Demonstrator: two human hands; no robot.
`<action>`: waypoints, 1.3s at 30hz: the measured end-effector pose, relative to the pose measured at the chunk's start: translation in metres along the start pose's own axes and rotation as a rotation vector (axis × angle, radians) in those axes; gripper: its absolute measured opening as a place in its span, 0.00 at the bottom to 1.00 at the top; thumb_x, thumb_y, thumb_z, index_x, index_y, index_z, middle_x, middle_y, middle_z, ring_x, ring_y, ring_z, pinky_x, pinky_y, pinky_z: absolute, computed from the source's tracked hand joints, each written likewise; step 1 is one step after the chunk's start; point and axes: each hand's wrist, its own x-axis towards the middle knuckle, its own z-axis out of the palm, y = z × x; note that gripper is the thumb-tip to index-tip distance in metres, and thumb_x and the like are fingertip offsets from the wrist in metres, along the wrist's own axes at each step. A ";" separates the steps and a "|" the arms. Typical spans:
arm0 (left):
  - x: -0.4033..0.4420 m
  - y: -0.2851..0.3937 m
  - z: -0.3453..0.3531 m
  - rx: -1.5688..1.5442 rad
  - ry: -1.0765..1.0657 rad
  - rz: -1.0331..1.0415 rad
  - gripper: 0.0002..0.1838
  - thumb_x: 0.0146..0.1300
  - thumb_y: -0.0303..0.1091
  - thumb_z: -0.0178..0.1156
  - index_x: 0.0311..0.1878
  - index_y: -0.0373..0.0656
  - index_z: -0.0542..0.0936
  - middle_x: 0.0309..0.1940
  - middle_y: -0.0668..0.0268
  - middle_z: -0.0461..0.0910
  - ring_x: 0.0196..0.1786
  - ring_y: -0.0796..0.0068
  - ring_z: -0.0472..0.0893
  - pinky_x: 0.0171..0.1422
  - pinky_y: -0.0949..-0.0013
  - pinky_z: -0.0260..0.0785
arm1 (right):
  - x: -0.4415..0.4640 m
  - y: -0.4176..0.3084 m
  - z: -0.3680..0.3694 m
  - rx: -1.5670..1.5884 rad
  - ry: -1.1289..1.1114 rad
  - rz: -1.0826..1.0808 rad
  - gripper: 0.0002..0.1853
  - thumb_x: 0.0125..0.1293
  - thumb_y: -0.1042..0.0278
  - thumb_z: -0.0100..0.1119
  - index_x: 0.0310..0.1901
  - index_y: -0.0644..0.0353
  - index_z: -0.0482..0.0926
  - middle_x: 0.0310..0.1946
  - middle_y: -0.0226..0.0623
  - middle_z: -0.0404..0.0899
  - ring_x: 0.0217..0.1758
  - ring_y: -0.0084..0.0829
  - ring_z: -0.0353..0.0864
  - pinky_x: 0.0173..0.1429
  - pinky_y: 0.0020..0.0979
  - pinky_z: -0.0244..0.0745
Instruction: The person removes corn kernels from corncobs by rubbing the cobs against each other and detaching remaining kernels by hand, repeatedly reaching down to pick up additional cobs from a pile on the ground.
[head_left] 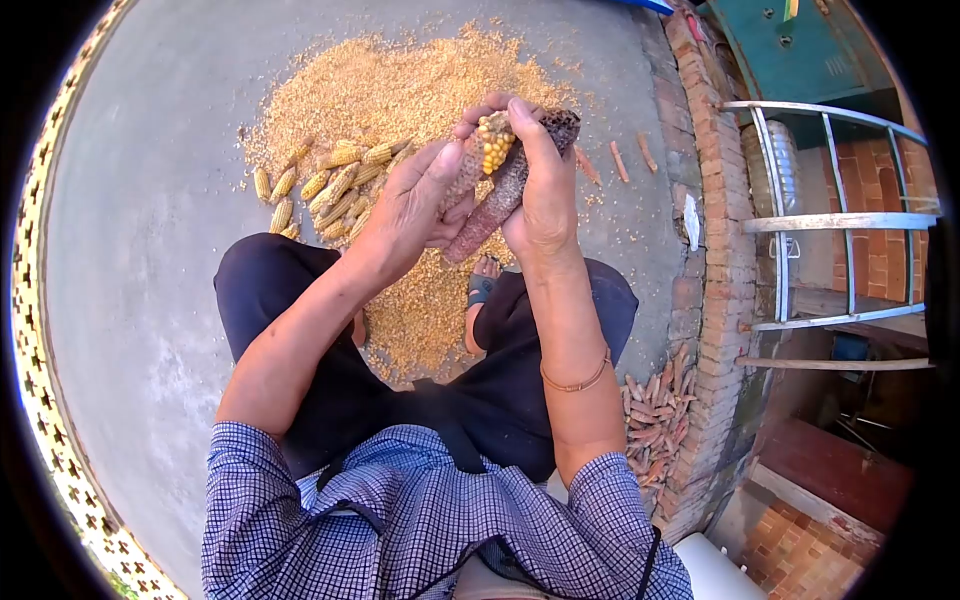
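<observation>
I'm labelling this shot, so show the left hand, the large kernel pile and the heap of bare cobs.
Left hand (412, 200): head view, thumb's base.
Large kernel pile (400, 92): head view, its middle.
Heap of bare cobs (655, 418): head view, its middle.

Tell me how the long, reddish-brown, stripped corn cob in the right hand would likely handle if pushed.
The reddish-brown corn cob would probably roll, being roughly cylindrical. It is likely light for its size, since its visible surface looks bare of kernels. It should not feel slippery in the right hand, as that surface looks rough and pitted.
</observation>
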 end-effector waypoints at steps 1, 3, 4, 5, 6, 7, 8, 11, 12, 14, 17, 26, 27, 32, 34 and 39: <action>0.000 0.001 -0.001 -0.051 -0.037 -0.025 0.22 0.78 0.52 0.43 0.49 0.40 0.71 0.22 0.74 0.62 0.19 0.88 0.56 0.20 0.81 0.46 | 0.000 0.000 0.000 0.005 -0.008 -0.003 0.14 0.70 0.62 0.56 0.48 0.65 0.77 0.38 0.40 0.81 0.43 0.31 0.81 0.49 0.32 0.77; 0.000 0.002 -0.005 -0.152 -0.111 -0.075 0.22 0.77 0.52 0.44 0.48 0.40 0.71 0.22 0.73 0.62 0.19 0.88 0.56 0.20 0.81 0.45 | -0.001 0.001 -0.001 -0.002 -0.010 -0.008 0.14 0.70 0.61 0.56 0.47 0.65 0.77 0.38 0.40 0.81 0.43 0.31 0.81 0.48 0.32 0.77; -0.001 0.003 -0.006 -0.144 -0.107 -0.099 0.22 0.77 0.53 0.44 0.48 0.41 0.71 0.23 0.73 0.63 0.19 0.88 0.57 0.21 0.81 0.46 | -0.002 0.002 0.000 -0.011 -0.004 -0.009 0.14 0.70 0.61 0.56 0.47 0.65 0.77 0.38 0.40 0.81 0.42 0.30 0.81 0.48 0.31 0.77; -0.002 0.004 -0.007 -0.136 -0.103 -0.122 0.22 0.77 0.53 0.44 0.48 0.41 0.71 0.23 0.74 0.63 0.20 0.88 0.58 0.21 0.82 0.46 | -0.002 0.002 0.000 -0.021 0.000 -0.010 0.14 0.70 0.61 0.57 0.47 0.65 0.77 0.38 0.40 0.81 0.42 0.30 0.81 0.48 0.31 0.77; -0.002 0.006 -0.007 -0.128 -0.100 -0.143 0.22 0.77 0.54 0.45 0.48 0.41 0.71 0.24 0.74 0.64 0.20 0.89 0.59 0.21 0.82 0.47 | -0.001 0.002 0.000 -0.019 -0.003 -0.011 0.14 0.70 0.61 0.57 0.47 0.65 0.77 0.38 0.40 0.81 0.41 0.30 0.81 0.47 0.31 0.77; -0.002 0.008 -0.005 -0.120 -0.066 -0.153 0.22 0.77 0.53 0.45 0.48 0.41 0.71 0.23 0.74 0.63 0.20 0.88 0.58 0.21 0.82 0.46 | -0.001 0.002 0.000 -0.017 -0.007 -0.013 0.14 0.70 0.62 0.57 0.47 0.65 0.77 0.37 0.39 0.81 0.41 0.30 0.81 0.47 0.30 0.77; -0.002 0.008 -0.002 -0.114 -0.032 -0.163 0.21 0.77 0.52 0.45 0.48 0.41 0.71 0.22 0.73 0.63 0.19 0.88 0.57 0.21 0.82 0.46 | -0.002 0.002 -0.001 -0.016 -0.010 -0.015 0.14 0.70 0.62 0.57 0.47 0.65 0.77 0.37 0.39 0.80 0.40 0.30 0.81 0.46 0.30 0.77; -0.001 0.006 -0.003 -0.077 -0.044 -0.166 0.21 0.77 0.53 0.45 0.47 0.42 0.71 0.22 0.73 0.62 0.19 0.88 0.57 0.21 0.81 0.46 | -0.002 0.001 0.001 -0.011 0.009 -0.039 0.10 0.69 0.65 0.58 0.43 0.64 0.77 0.33 0.38 0.81 0.36 0.26 0.81 0.42 0.28 0.76; 0.000 0.006 -0.004 -0.061 -0.067 -0.161 0.21 0.76 0.54 0.46 0.46 0.42 0.71 0.22 0.73 0.62 0.19 0.88 0.57 0.21 0.81 0.46 | -0.002 0.001 0.000 -0.022 0.003 -0.039 0.11 0.69 0.64 0.58 0.44 0.64 0.77 0.33 0.38 0.81 0.36 0.27 0.80 0.43 0.29 0.77; 0.000 0.002 -0.008 0.102 -0.087 -0.087 0.24 0.75 0.56 0.48 0.44 0.39 0.74 0.21 0.75 0.63 0.21 0.88 0.61 0.23 0.80 0.51 | -0.003 0.003 -0.001 -0.043 -0.007 -0.039 0.13 0.70 0.63 0.57 0.46 0.65 0.77 0.35 0.37 0.80 0.38 0.28 0.80 0.43 0.29 0.77; 0.003 0.001 -0.010 0.385 -0.069 0.045 0.26 0.74 0.55 0.51 0.40 0.36 0.76 0.20 0.75 0.65 0.24 0.87 0.64 0.26 0.77 0.57 | -0.004 0.002 0.001 -0.118 0.013 -0.031 0.13 0.69 0.63 0.57 0.45 0.65 0.76 0.34 0.37 0.79 0.37 0.27 0.79 0.43 0.29 0.76; 0.000 0.002 -0.007 0.523 0.016 0.163 0.23 0.74 0.48 0.54 0.36 0.34 0.76 0.20 0.73 0.68 0.26 0.86 0.66 0.28 0.75 0.60 | -0.008 0.005 0.008 -0.124 0.042 -0.068 0.10 0.69 0.63 0.60 0.42 0.62 0.78 0.33 0.34 0.81 0.37 0.22 0.78 0.45 0.28 0.74; 0.000 0.003 -0.007 0.513 0.004 0.172 0.23 0.74 0.49 0.53 0.35 0.35 0.75 0.20 0.73 0.68 0.26 0.87 0.66 0.27 0.75 0.59 | -0.008 0.006 0.008 -0.106 0.039 -0.070 0.10 0.69 0.63 0.60 0.42 0.62 0.78 0.33 0.34 0.81 0.37 0.22 0.78 0.46 0.28 0.73; 0.000 0.001 -0.012 0.211 -0.093 0.011 0.25 0.75 0.53 0.50 0.29 0.41 0.70 0.19 0.75 0.64 0.21 0.88 0.64 0.23 0.79 0.56 | -0.009 0.005 0.005 -0.004 -0.014 -0.013 0.12 0.69 0.62 0.59 0.44 0.63 0.77 0.34 0.37 0.81 0.40 0.24 0.78 0.49 0.30 0.74; -0.001 0.001 -0.011 0.140 -0.111 -0.023 0.23 0.75 0.54 0.49 0.32 0.43 0.70 0.20 0.75 0.62 0.20 0.89 0.62 0.21 0.80 0.53 | -0.010 0.004 0.004 0.039 -0.025 0.032 0.13 0.69 0.61 0.59 0.45 0.63 0.77 0.34 0.37 0.81 0.40 0.25 0.79 0.49 0.31 0.74; -0.001 -0.005 -0.010 0.131 -0.108 -0.018 0.20 0.75 0.53 0.49 0.38 0.43 0.70 0.23 0.76 0.61 0.21 0.90 0.60 0.20 0.81 0.48 | -0.009 0.004 0.003 0.048 -0.014 0.046 0.14 0.69 0.61 0.59 0.47 0.64 0.76 0.36 0.38 0.81 0.40 0.26 0.79 0.50 0.31 0.75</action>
